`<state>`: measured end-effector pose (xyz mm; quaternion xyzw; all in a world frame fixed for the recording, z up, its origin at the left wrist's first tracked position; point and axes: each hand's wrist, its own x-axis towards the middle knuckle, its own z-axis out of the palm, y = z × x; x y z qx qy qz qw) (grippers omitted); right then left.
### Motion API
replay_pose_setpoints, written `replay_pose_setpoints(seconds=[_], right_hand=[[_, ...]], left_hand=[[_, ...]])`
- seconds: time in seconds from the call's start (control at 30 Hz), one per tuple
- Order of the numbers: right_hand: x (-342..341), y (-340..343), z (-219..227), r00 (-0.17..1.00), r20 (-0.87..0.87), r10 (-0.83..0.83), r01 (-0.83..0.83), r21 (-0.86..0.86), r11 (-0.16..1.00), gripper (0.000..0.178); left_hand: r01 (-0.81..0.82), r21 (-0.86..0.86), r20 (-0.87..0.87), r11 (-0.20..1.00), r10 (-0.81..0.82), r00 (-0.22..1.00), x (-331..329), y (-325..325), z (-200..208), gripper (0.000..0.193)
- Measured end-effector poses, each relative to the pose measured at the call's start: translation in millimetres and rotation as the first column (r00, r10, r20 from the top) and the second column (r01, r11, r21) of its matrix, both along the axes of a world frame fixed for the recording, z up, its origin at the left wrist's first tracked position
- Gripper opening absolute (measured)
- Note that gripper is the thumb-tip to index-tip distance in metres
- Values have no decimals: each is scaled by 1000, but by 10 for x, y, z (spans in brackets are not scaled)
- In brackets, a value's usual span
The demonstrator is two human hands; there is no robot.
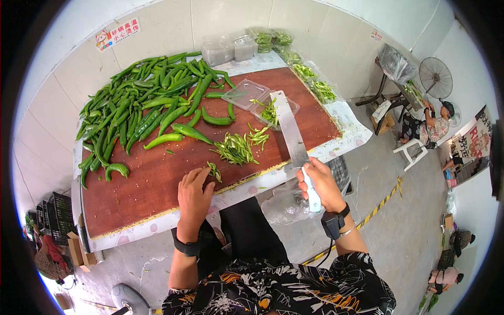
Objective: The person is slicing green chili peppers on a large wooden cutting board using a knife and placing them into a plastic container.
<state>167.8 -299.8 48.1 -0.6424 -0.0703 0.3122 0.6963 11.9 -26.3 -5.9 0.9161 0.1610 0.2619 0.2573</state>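
Note:
My right hand [321, 185] grips the white handle of a kitchen knife [292, 128]. Its broad blade points away over the board, the tip passing above an open clear plastic box [245, 94] with cut green pepper in it. My left hand [195, 195] rests at the near edge of the brown cutting board [152, 186], fingers slightly bent and thumb apart. Close by its fingertips lie a few pepper strips [214, 171]. A larger heap of sliced pepper [235, 149] sits between my hands. Whole long green peppers [157, 94] are piled at the far left.
Empty clear boxes [218, 52] stand at the back, and filled boxes [321, 90] line the board's far right side. A second knife [83, 231] lies at the table's left edge. Black crates [55, 215] are at left. Other people [433, 123] sit at right near a fan [436, 77].

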Motion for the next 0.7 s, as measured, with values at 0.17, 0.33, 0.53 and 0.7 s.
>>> replay_pose_setpoints(seconds=[0.17,0.33,0.53,0.7], right_hand=[[191,-162,-44,917,366,156,-30,-329,944,24],[213,-211,-99,807,567,163,103,-407,908,33],[192,-235,-165,870,484,97,36,-257,966,31],[149,-352,-217,897,441,36,41,-164,986,28]], left_hand=[[16,67,-23,998,-15,1000,20,-9,56,38],[63,51,42,997,-65,997,211,-56,368,39],[232,61,112,971,-237,965,832,-328,697,50],[341,70,74,938,-345,936,1516,-450,524,65]])
